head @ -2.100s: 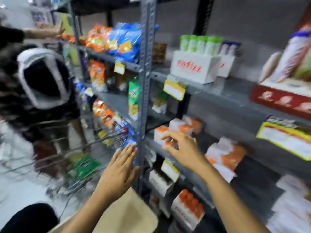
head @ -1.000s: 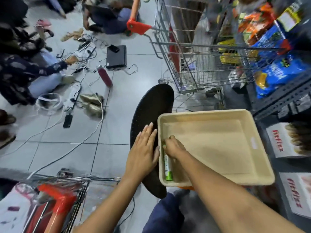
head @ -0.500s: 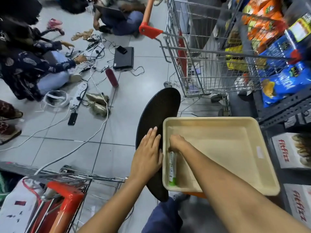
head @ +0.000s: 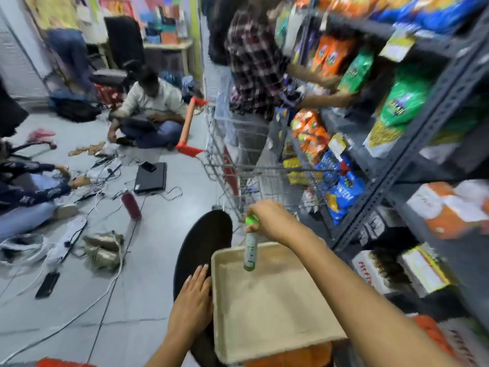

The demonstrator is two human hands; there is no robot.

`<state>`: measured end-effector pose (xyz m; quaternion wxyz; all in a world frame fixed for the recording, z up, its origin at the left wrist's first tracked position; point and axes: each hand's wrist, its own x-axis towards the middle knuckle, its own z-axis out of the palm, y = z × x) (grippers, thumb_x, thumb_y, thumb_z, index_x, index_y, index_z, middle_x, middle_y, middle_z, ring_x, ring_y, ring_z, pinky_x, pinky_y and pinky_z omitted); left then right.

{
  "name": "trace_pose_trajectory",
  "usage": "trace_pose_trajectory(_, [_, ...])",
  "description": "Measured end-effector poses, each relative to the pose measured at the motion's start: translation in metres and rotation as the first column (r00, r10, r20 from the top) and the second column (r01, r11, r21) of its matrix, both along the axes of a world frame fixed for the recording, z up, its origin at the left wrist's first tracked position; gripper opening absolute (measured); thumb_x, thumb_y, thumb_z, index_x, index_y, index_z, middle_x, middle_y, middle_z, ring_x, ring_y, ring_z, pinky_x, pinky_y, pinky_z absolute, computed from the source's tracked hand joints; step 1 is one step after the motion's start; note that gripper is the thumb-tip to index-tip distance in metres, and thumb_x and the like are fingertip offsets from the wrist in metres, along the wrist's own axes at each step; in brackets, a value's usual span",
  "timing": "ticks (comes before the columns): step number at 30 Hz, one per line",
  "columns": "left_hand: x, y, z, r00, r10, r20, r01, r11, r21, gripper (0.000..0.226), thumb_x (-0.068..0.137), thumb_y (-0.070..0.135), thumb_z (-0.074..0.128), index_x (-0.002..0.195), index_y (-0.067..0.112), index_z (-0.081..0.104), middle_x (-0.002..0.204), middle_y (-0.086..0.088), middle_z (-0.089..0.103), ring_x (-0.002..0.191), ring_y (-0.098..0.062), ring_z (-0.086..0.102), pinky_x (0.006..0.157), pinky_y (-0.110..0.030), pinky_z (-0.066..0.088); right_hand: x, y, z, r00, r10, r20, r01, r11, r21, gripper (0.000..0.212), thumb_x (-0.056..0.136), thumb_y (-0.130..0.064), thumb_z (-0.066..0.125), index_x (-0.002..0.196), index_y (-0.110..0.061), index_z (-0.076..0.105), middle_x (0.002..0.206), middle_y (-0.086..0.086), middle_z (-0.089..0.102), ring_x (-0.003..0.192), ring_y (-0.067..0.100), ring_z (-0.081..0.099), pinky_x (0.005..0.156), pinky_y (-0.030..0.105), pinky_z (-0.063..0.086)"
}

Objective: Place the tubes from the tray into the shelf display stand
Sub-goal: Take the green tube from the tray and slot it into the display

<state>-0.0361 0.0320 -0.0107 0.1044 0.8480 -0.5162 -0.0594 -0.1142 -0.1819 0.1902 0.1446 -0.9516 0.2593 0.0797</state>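
A grey metal shelf [head: 412, 144] of snack packets and boxes runs along the right. The beige tray [head: 270, 308] sits low in front. The left hand [head: 191, 305] lies flat, fingers spread, beside its rim. The right hand [head: 272, 221] pinches the green-capped tube [head: 250, 250], hanging upright above the tray.

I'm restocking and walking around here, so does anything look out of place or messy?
Yes: the floor on the left is strewn with loose cables, a laptop, a phone and a red bottle, a likely trip hazard. The tray looks empty.
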Motion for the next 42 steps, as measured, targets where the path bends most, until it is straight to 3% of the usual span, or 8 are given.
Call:
trace_pose_trajectory(2, [0.002,-0.001,0.002,0.998,-0.053,0.025,0.055,0.996,-0.066,0.055,0.073,0.030,0.037,0.111,0.004,0.066,0.136,-0.009,0.052,0.142,-0.014,0.009,0.109,-0.031,0.006,-0.021,-0.011,0.057,0.999,0.009,0.047,-0.005,0.996,-0.088,0.028,0.085,-0.026,0.070,0.107,-0.010,0.065,0.108,0.017,0.067,0.104,0.036,0.061,0.080,0.039,0.050])
trace_pose_trajectory(5, [0.006,-0.029,0.002,0.973,-0.191,0.129,0.211,0.963,-0.168,0.060,0.062,0.030,0.040,0.107,0.002,0.068,0.157,0.003,0.005,0.142,-0.012,-0.005,0.111,-0.033,0.004,-0.060,-0.021,0.144,0.991,0.026,0.128,-0.003,0.985,-0.171,0.032,0.086,-0.024,0.070,0.116,-0.015,0.065,0.113,0.010,0.066,0.103,0.028,0.060,0.081,0.032,0.046])
trace_pose_trajectory(10, [-0.029,-0.153,0.087,0.889,-0.337,0.311,0.443,0.808,-0.389,0.051,0.066,0.026,0.037,0.101,0.008,0.070,0.156,0.007,-0.015,0.142,-0.010,-0.007,0.112,-0.030,-0.001,-0.127,-0.035,0.254,0.956,-0.136,0.259,0.158,0.985,-0.065,0.022,0.086,-0.005,0.069,0.107,-0.011,0.068,0.074,-0.001,0.049,0.077,0.030,0.070,0.069,0.037,0.059])
trace_pose_trajectory(16, [-0.130,-0.281,0.227,0.795,-0.486,0.362,0.598,0.526,-0.605,0.049,0.069,0.024,0.043,0.108,0.007,0.066,0.139,-0.010,0.048,0.142,-0.009,0.005,0.110,-0.033,0.014,-0.211,-0.042,0.361,0.912,-0.258,0.319,0.322,0.931,-0.169,0.003,0.089,-0.017,0.067,0.090,-0.016,0.064,0.081,0.004,0.067,0.056,0.010,0.066,0.057,0.018,0.052])
trace_pose_trajectory(23, [-0.256,-0.346,0.329,0.584,-0.679,0.445,0.721,0.182,-0.669,0.043,0.076,0.026,0.047,0.115,0.014,0.059,0.139,-0.004,0.049,0.135,-0.018,0.032,0.110,-0.035,0.018,-0.300,-0.037,0.432,0.811,-0.447,0.378,0.578,0.714,-0.394,0.015,0.091,-0.026,0.063,0.093,-0.012,0.069,0.076,0.002,0.070,0.047,0.006,0.061,0.049,0.013,0.048])
trace_pose_trajectory(31, [-0.361,-0.390,0.399,0.408,-0.788,0.461,0.769,0.024,-0.639,0.053,0.090,0.042,0.039,0.132,0.012,0.050,0.144,-0.004,0.042,0.134,-0.018,0.033,0.109,-0.030,0.014,-0.401,-0.014,0.470,0.629,-0.649,0.428,0.770,0.441,-0.461,0.016,0.091,-0.022,0.063,0.101,-0.010,0.070,0.081,0.002,0.067,0.055,0.006,0.058,0.052,0.009,0.044])
trace_pose_trajectory(38, [-0.428,-0.396,0.422,0.276,-0.829,0.486,0.865,-0.007,-0.502,0.074,0.095,0.057,0.012,0.128,0.008,0.055,0.130,-0.006,0.059,0.120,-0.017,0.053,0.109,-0.025,0.009,-0.478,-0.024,0.482,0.409,-0.787,0.461,0.844,0.135,-0.519,0.027,0.087,-0.032,0.067,0.101,-0.010,0.075,0.105,0.005,0.075,0.096,0.020,0.067,0.086,0.033,0.051])
trace_pose_trajectory(42, [-0.438,-0.401,0.419,0.314,-0.832,0.457,0.821,-0.003,-0.571,0.083,0.086,0.068,0.005,0.122,0.018,0.059,0.126,-0.002,0.062,0.113,-0.019,0.057,0.091,-0.034,0.046,-0.504,-0.037,0.471,0.330,-0.769,0.547,0.880,0.041,-0.474,0.025,0.087,-0.036,0.066,0.097,-0.014,0.075,0.108,0.002,0.073,0.101,0.021,0.063,0.091,0.040,0.051])
